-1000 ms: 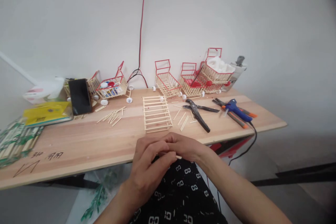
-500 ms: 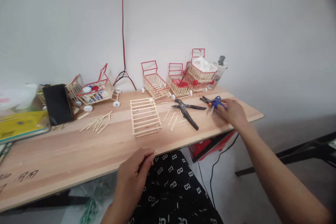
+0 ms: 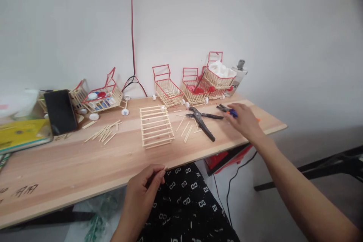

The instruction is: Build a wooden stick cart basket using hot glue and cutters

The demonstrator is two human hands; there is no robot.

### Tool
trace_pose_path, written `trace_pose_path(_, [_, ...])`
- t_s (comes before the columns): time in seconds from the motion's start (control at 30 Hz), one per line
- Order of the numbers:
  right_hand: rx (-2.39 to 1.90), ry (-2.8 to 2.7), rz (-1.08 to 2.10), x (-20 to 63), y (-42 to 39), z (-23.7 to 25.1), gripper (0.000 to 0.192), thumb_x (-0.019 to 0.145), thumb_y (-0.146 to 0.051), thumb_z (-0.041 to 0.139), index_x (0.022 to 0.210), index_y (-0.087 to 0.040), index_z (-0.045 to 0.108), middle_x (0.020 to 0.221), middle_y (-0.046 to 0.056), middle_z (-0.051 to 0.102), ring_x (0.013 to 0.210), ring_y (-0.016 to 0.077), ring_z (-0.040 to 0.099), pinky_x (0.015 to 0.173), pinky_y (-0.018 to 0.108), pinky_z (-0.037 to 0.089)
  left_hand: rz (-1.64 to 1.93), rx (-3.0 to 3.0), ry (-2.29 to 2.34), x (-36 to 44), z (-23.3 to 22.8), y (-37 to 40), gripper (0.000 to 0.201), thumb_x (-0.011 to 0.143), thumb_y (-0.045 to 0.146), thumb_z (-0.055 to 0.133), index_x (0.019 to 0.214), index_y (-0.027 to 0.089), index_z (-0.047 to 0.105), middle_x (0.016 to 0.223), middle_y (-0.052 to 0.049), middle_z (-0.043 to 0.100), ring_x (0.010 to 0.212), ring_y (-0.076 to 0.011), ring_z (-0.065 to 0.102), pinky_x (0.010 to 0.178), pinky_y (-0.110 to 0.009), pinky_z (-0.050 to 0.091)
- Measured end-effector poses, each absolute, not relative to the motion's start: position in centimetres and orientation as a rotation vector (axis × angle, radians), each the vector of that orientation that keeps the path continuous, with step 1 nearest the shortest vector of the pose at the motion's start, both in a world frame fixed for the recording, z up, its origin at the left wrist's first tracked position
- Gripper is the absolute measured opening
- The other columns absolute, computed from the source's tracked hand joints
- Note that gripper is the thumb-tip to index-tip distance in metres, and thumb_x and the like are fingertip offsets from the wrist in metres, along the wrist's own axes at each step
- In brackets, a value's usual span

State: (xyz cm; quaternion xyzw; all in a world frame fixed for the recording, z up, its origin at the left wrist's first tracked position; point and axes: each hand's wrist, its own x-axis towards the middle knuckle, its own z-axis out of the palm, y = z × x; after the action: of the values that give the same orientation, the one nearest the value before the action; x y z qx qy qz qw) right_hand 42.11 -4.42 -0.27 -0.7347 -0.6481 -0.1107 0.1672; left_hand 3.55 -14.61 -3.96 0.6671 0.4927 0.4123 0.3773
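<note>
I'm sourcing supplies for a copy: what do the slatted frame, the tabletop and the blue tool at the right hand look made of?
Slatted frame: probably bare wood or bamboo; pale, unpainted matt sticks.
Tabletop: wood or wood-look board; streaky grain, low sheen.
Blue tool: perhaps smooth plastic, from its even colour; the right hand hides most.

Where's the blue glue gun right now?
In the head view, the blue glue gun is at right, mostly hidden by the right hand, right of the black hand tool.
</note>
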Motion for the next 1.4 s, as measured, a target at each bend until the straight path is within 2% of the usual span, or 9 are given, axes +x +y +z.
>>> trace_pose_path(0.1, [-1.952,-2.122,-0.102,38.3,-4.0,-0.4,0.069,0.089,-0.053,0.051,0.142,-0.009,0.048,0.147,0.023,0.048,0.139,0.0361,0.040,0.110,0.047,0.036,1.025,1.569,1.262,3.6,-3.7,-14.8,0.025,0.088,0.042,0.061,0.083,0.019,0.071,0.064,0.000,0.061,0.054,-0.0117,0.050,0.051,-0.020,0.040])
trace_pose_path(0.2, [-2.019,-2.327,0.116,36.3,-3.1,-0.4,0.077,0.085,-0.057,0.055,0.145,-0.010,0.044,0.143,0.026,0.051,0.135,0.0405,0.044,0.104,0.050,0.039,1.024,1.438,1.242,3.5,-3.7,-14.8,0.029,0.087,0.046,0.063,0.085,0.018,0.070,0.063,0.001,0.058,0.048,-0.0086,0.041,0.046,-0.019,0.033])
trace_pose_path(0.37, [-2.067,-2.400,0.114,35.9,-1.8,0.2,0.071,0.077,-0.038,0.062,0.140,-0.010,0.048,0.123,0.023,0.063,0.115,0.0358,0.058,0.093,0.042,0.043,1.009,1.296,1.198,2.8,-4.6,-14.5,0.036,0.084,0.052,0.065,0.083,0.017,0.067,0.063,0.002,0.056,0.045,-0.0064,0.039,0.045,-0.018,0.031])
trace_pose_path(0.53, [-2.146,-2.290,-0.054,34.5,-1.9,-0.1,0.065,0.078,-0.039,0.058,0.133,-0.006,0.052,0.116,0.027,0.063,0.110,0.0409,0.058,0.092,0.047,0.041,0.991,1.266,1.174,2.7,-5.0,-14.3,0.038,0.084,0.054,0.064,0.084,0.016,0.066,0.064,0.002,0.056,0.045,-0.0058,0.040,0.045,-0.019,0.030])
trace_pose_path(0.8, [-2.065,-1.993,-0.116,33.7,-2.9,2.0,0.038,0.085,-0.030,0.047,0.114,-0.009,0.060,0.108,0.020,0.065,0.105,0.0320,0.060,0.088,0.039,0.046,1.006,1.212,1.128,2.4,-4.4,-13.9,0.038,0.083,0.053,0.066,0.086,0.015,0.067,0.064,0.002,0.057,0.042,-0.0044,0.039,0.044,-0.019,0.027])
trace_pose_path(0.93, [-1.780,-1.729,0.484,33.0,-6.2,3.4,0.035,0.089,-0.037,0.045,0.112,-0.015,0.060,0.085,0.007,0.066,0.073,0.0221,0.063,0.067,0.033,0.050,1.048,1.151,1.069,3.5,-3.1,-13.3,0.033,0.084,0.047,0.068,0.087,0.014,0.066,0.067,0.002,0.058,0.042,-0.0029,0.037,0.043,-0.019,0.024])
trace_pose_path(1.1, [-1.465,-1.832,1.047,30.9,-12.2,1.8,0.035,0.093,-0.048,0.050,0.106,-0.018,0.061,0.088,0.006,0.067,0.080,0.0205,0.063,0.075,0.034,0.051,1.090,1.069,0.912,6.1,-1.2,-12.4,0.028,0.084,0.042,0.068,0.086,0.015,0.064,0.067,0.003,0.059,0.040,-0.0010,0.035,0.042,-0.018,0.022])
trace_pose_path(1.23, [-1.436,-1.937,1.109,29.4,-15.0,1.2,0.032,0.096,-0.049,0.049,0.106,-0.020,0.059,0.101,0.007,0.068,0.094,0.0226,0.062,0.082,0.035,0.050,1.073,1.050,0.829,7.6,-0.2,-12.1,0.028,0.083,0.041,0.069,0.086,0.014,0.063,0.067,0.002,0.061,0.039,-0.0011,0.036,0.040,-0.017,0.020])
trace_pose_path(1.4, [-1.430,-2.002,1.084,29.2,-15.7,1.9,0.028,0.097,-0.041,0.051,0.114,-0.021,0.058,0.104,0.006,0.067,0.093,0.0220,0.061,0.083,0.033,0.047,1.028,1.077,0.836,8.6,0.3,-11.8,0.030,0.084,0.041,0.068,0.073,0.015,0.059,0.055,0.004,0.055,0.038,-0.0019,0.034,0.039,-0.017,0.020])
